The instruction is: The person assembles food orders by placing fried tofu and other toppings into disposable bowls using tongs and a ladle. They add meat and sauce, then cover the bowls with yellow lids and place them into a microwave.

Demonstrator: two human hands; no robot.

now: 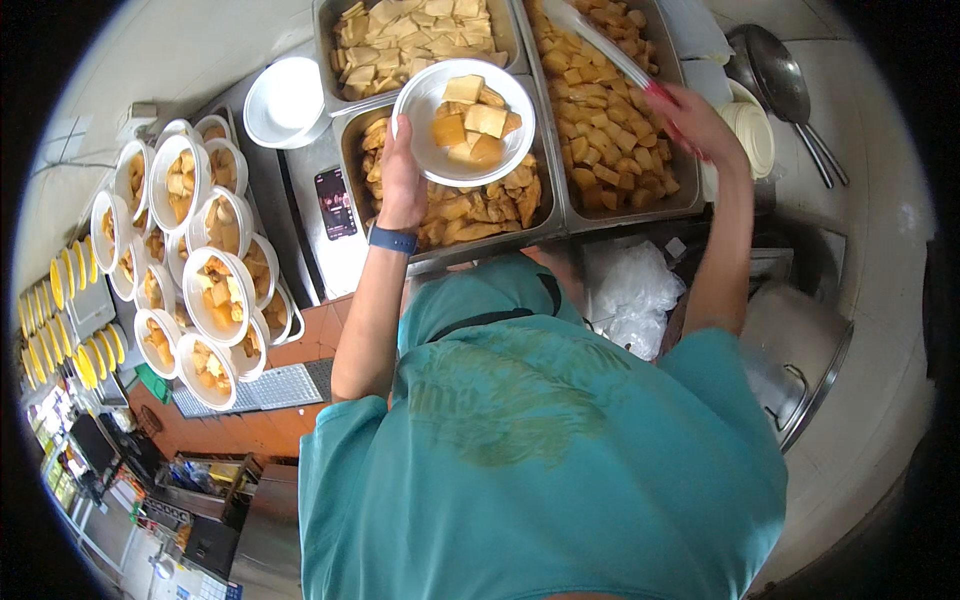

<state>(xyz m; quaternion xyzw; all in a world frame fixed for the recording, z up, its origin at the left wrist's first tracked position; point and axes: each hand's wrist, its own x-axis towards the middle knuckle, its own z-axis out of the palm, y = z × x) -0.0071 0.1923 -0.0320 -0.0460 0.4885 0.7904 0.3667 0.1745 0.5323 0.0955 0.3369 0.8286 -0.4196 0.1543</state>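
Observation:
In my left hand [403, 185] is a white bowl [518, 98], gripped by its left side with the thumb near the rim. Pale and brown chunks of food [484, 122] lie in the bowl. It is held above a metal tray [352, 165] of brown, irregular pieces. My right hand [697, 122] is closed around the red handle of metal tongs [612, 48]. The tongs reach to the upper left over a deep tray [640, 213] of golden-brown cubes. Their tips lie at the picture's upper edge, where I cannot tell whether they pinch anything.
Another tray [323, 52] with pale slices stands behind. Empty white bowls [284, 105] and a phone [335, 204] are left of the trays. Filled bowls [190, 300] sit piled farther left. Ladles [778, 82], a plastic bag [637, 290] and a large metal lid [785, 340] are on the right.

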